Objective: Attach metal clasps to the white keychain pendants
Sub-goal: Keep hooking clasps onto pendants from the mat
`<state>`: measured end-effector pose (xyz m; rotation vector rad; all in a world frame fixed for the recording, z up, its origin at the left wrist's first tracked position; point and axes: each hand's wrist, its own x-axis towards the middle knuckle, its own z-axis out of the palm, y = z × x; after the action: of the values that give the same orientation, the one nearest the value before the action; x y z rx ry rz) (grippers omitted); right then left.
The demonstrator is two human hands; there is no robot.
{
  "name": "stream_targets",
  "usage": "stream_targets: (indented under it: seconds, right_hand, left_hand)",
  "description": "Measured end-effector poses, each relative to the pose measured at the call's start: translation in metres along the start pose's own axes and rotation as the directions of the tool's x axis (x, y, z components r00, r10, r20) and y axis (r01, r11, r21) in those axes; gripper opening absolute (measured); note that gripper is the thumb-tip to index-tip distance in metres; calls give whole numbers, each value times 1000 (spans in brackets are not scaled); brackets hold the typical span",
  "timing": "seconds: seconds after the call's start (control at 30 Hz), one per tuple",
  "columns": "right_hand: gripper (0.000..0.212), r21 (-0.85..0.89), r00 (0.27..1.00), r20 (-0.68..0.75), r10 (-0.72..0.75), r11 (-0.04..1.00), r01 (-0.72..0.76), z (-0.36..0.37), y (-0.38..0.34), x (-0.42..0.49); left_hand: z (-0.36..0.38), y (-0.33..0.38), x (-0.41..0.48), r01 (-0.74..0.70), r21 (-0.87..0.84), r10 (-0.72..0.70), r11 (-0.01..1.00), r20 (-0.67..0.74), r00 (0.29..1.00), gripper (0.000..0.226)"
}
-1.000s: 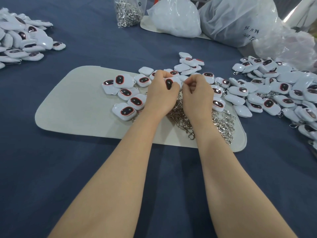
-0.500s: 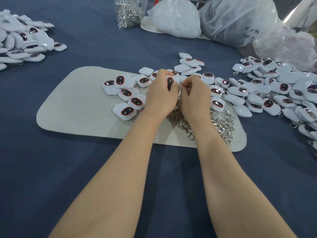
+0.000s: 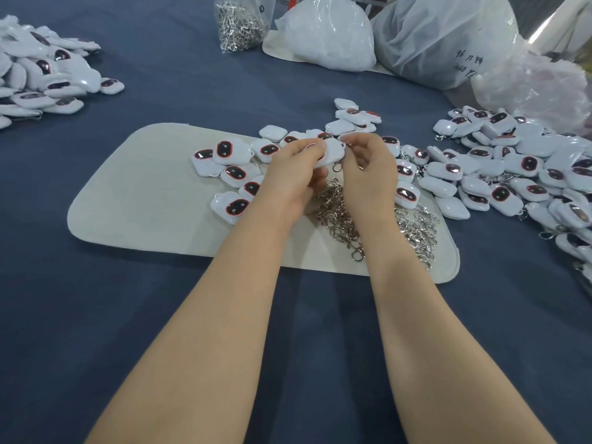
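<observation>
Above the grey mat (image 3: 144, 193) my left hand (image 3: 293, 177) grips a white keychain pendant (image 3: 331, 152), its plain white back turned up. My right hand (image 3: 368, 169) pinches a metal clasp (image 3: 337, 167) at the pendant's right end; the clasp's ring hangs just below the pendant. Under both hands lies a heap of loose metal clasps (image 3: 413, 229) on the mat. More white pendants with dark red-rimmed windows (image 3: 232, 152) lie on the mat to the left of my hands.
A large pile of pendants (image 3: 512, 174) spreads over the blue cloth at the right, some with clasps on. Another pendant pile (image 3: 41, 78) sits far left. At the back stand a clear bag of clasps (image 3: 238, 24) and several plastic bags (image 3: 330, 36).
The pendant in my left hand has turned from its dark window face to its white back. My right hand's fingers have shifted at its end, and the clasp now hangs below.
</observation>
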<state>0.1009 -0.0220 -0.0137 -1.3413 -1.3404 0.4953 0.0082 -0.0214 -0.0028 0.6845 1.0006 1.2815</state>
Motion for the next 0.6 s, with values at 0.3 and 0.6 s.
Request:
stream_targets:
  seconds: [0.3, 0.6]
  right_hand:
    - [14, -39, 994, -83, -76, 997, 73, 0, 0, -4]
    - [12, -173, 989, -29, -142, 976, 135, 1, 1, -3]
  left_hand:
    - [-2, 3, -1, 85, -202, -101, 976, -69, 993, 17]
    - [-2, 2, 1, -67, -112, 51, 992, -140, 989, 7]
